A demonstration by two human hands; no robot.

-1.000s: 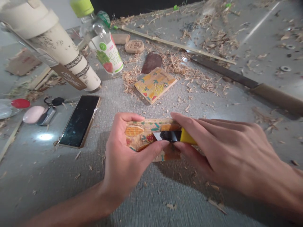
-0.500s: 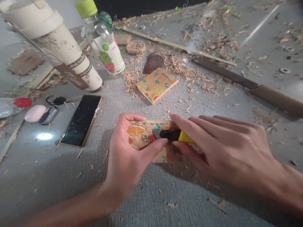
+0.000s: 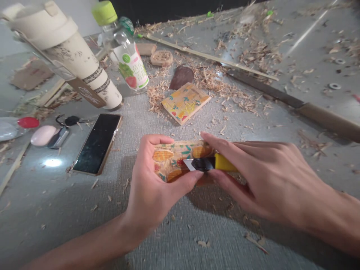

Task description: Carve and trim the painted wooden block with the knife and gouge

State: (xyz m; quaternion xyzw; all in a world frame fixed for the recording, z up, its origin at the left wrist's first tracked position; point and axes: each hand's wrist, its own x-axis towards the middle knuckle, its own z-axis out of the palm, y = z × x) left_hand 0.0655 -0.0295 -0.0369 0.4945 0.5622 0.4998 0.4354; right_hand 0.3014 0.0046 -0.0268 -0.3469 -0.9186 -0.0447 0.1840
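Observation:
My left hand (image 3: 156, 183) grips a small wooden board (image 3: 180, 149) painted with orange and red fruit and green leaves, its fingers behind the left end and its thumb across the lower edge. Between the thumb and fingers of my right hand (image 3: 267, 176) is a yellow and black utility knife (image 3: 225, 162). Its blade lies over a red painted fruit near the board's middle, and my left thumb touches the knife's black front part. A second painted board (image 3: 186, 102), with yellow lines on it, lies flat beyond my hands.
A phone (image 3: 98, 144), a cream tumbler (image 3: 81, 60) and a clear bottle (image 3: 131, 62) stand or lie at the left. Wood shavings (image 3: 216, 84) are scattered behind. A long saw-like tool (image 3: 281, 95) and a thin wooden strip (image 3: 208, 56) lie at the right and back.
The knife has shifted slightly right and its blade now lies flatter, with more of it showing. The held board has tilted, so its lower part shows less.

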